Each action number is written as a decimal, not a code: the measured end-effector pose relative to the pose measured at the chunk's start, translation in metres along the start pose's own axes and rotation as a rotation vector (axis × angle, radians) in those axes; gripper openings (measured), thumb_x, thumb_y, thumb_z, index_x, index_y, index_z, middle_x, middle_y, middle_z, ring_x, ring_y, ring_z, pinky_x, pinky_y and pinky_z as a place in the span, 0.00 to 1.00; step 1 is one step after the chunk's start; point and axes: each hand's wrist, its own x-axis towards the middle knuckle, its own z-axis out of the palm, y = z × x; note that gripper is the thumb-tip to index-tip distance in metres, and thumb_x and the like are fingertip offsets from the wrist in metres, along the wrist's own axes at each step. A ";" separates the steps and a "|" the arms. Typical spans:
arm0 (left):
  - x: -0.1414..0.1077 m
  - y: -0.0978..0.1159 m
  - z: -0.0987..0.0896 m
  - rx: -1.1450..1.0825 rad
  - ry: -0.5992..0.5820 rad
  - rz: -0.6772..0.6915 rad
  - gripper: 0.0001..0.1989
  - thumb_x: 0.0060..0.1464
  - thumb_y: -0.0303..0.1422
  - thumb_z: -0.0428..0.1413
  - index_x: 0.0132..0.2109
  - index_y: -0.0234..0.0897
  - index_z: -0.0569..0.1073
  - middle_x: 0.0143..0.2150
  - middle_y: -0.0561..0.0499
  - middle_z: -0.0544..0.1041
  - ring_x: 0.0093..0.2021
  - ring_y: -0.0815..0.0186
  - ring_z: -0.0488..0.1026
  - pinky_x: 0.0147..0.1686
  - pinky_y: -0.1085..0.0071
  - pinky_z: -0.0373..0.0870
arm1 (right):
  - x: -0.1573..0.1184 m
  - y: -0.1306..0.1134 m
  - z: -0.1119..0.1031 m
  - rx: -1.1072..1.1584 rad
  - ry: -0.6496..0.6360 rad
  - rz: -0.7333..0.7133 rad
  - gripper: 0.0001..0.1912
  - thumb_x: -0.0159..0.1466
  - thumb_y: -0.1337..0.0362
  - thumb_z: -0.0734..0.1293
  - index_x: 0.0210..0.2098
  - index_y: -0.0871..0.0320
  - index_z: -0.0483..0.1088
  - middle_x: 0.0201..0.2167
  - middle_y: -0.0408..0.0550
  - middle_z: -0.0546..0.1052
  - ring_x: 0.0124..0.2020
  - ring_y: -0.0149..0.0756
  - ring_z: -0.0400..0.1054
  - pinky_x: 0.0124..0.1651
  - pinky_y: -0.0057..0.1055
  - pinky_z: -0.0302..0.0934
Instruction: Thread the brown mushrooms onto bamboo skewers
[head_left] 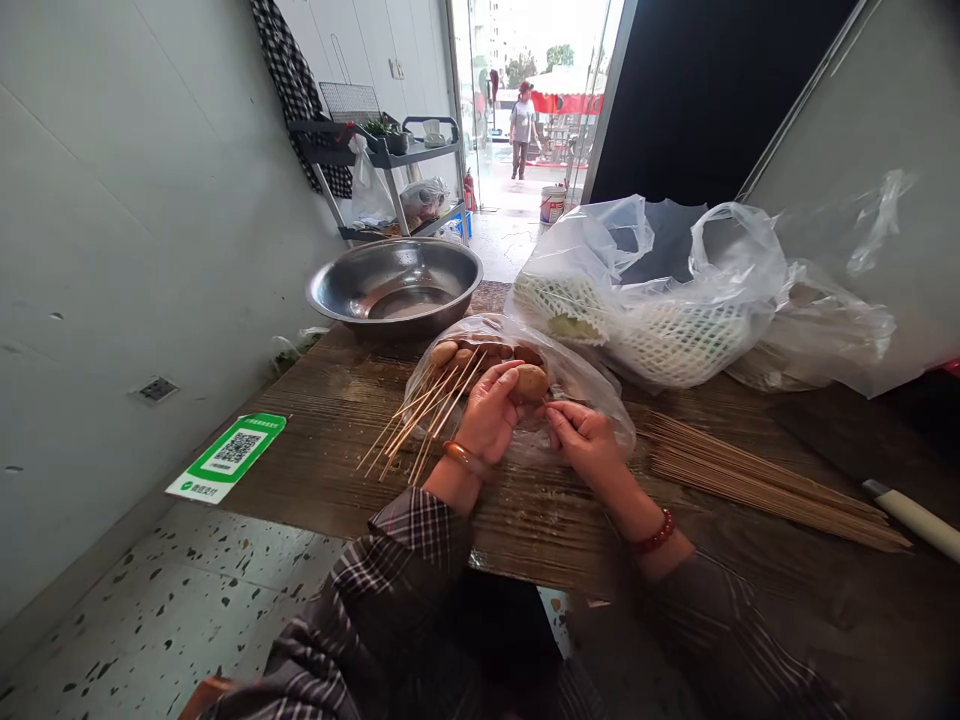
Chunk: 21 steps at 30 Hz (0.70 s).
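A round brown potato-like piece [532,383] is held up over an open clear plastic bag [585,385] by my left hand [491,410], its fingers closed on the piece's left side. My right hand [585,435] is pinched just below and right of the piece; what it grips is too small to make out. Inside the bag lie several more brown pieces [443,353]. Thin wooden skewers [420,415] stick out of the bag toward the front left. A large bundle of loose skewers [765,480] lies on the wooden table [330,420] to the right of my right hand.
Behind the bag stands a wide metal basin [401,285]. White plastic bags with netted contents [675,330] fill the back right. A knife with a pale handle [915,515] lies at the right; a green QR card [229,458] at the left edge. A person [523,128] is outside the doorway.
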 end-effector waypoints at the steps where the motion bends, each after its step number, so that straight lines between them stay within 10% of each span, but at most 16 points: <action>1: 0.000 0.002 -0.001 -0.011 0.000 -0.019 0.23 0.51 0.40 0.69 0.49 0.35 0.72 0.45 0.44 0.82 0.42 0.56 0.82 0.41 0.60 0.78 | -0.001 -0.001 0.000 0.000 -0.014 0.002 0.16 0.66 0.53 0.63 0.33 0.58 0.76 0.17 0.39 0.68 0.20 0.31 0.59 0.27 0.30 0.53; 21: 0.000 0.009 0.000 0.035 -0.039 0.043 0.23 0.45 0.38 0.73 0.44 0.31 0.76 0.42 0.43 0.83 0.41 0.59 0.82 0.47 0.60 0.78 | -0.013 -0.008 0.003 -0.266 0.033 -0.139 0.16 0.69 0.58 0.62 0.39 0.57 0.81 0.35 0.53 0.85 0.34 0.44 0.77 0.38 0.35 0.66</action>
